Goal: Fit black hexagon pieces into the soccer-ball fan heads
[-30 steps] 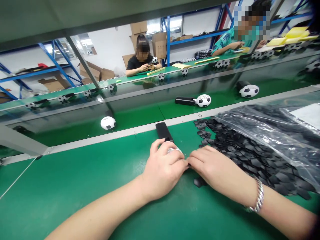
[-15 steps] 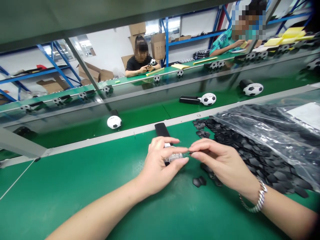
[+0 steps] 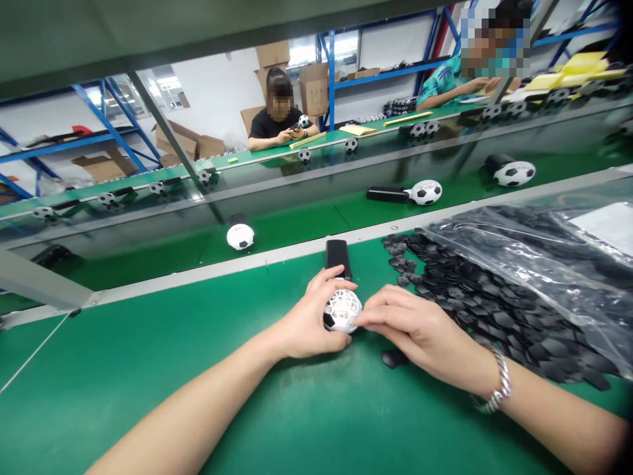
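Observation:
My left hand (image 3: 316, 315) is wrapped round a white football-shaped head (image 3: 343, 309) with a black handle (image 3: 337, 258) pointing away from me, resting on the green table. One black patch shows on the head's left side; its top is an open white lattice. The fingertips of my right hand (image 3: 408, 323) are pinched together at the head's right edge. What they hold, if anything, is hidden behind the fingers. Under my right hand, a loose black pentagon piece (image 3: 394, 358) lies on the table.
A large pile of black pentagon pieces (image 3: 494, 316) spreads at the right, partly under a clear plastic bag (image 3: 558, 257). Beyond a metal rail (image 3: 277, 256), a green conveyor (image 3: 306, 227) carries several football-headed items. Two people sit across the line. A metal post stands at left.
My right hand has moved left to the ball head with its pinched fingers. My left hand now grips the head, and the handle has swung more upright. Items on the conveyor have shifted right.

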